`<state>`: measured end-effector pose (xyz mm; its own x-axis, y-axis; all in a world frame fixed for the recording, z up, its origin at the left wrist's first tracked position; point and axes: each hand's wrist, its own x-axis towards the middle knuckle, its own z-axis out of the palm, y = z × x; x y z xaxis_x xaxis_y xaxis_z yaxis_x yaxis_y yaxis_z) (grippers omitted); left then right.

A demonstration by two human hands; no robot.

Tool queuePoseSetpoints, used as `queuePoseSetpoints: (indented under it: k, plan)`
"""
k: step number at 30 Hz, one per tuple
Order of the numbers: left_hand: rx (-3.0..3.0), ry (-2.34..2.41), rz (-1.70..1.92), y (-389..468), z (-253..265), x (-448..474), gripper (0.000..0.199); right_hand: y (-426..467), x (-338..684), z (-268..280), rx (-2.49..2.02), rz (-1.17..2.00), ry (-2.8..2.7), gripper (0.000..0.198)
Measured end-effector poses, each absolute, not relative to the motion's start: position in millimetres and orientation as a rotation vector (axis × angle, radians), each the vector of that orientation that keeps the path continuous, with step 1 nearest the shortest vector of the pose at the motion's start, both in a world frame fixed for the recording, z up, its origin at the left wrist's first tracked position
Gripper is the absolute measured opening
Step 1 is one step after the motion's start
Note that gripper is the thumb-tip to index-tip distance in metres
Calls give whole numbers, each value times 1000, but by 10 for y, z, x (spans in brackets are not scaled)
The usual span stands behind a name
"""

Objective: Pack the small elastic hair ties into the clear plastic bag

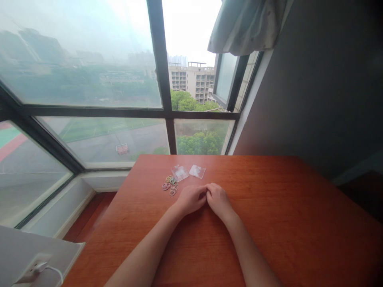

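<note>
Touching each other, both hands (193, 199) (219, 199) curl over the table (287, 207), any contents hidden.

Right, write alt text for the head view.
A person's left hand and right hand meet at the fingers over a reddish-brown table. Small coloured rings and two clear plastic pieces lie beside and beyond the left hand; windows behind overlook trees and buildings.

The fingertips of the bare left hand (191, 198) and bare right hand (218, 198) are largely hidden, so anything pinched there cannot be told. The small pink, yellow, green and whitish rings (172, 180) overlap too closely to count; the bottom edge crops the glossy reddish-brown wooden table (287, 223).
</note>
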<state>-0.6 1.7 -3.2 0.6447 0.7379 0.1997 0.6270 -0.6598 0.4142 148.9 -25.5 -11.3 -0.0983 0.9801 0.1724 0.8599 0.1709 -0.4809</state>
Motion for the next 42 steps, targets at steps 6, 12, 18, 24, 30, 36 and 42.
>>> queuePoseSetpoints:
  k: [6, 12, 18, 24, 30, 36, 42]
  plan:
    - [2556, 1110, 480, 13, -32, -6, 14, -247, 1489, -113, -1738, 345, -2008, 21]
    - [2576, 1071, 426, -14, 42, -17, 15, -250, 1483, -121, -1751, 352, -1995, 22]
    - [2534, 1203, 498, 77, 129, -132, 14, -260, 1477, -94, -1711, 385, -1969, 23]
    - [2334, 1569, 993, 397, 93, -543, 18, -260, 1463, -78, -1714, 407, -1947, 25]
    - [2085, 1878, 1027, 636, -92, -902, 31, -260, 1392, -94, -1703, 275, -1974, 30]
    - [2177, 1626, 1044, 617, -147, -820, 35, -253, 1351, -127, -1698, 214, -2148, 54]
    - [2196, 1431, 985, 541, -151, -697, 39, -235, 1335, -133, -1730, 201, -2170, 53]
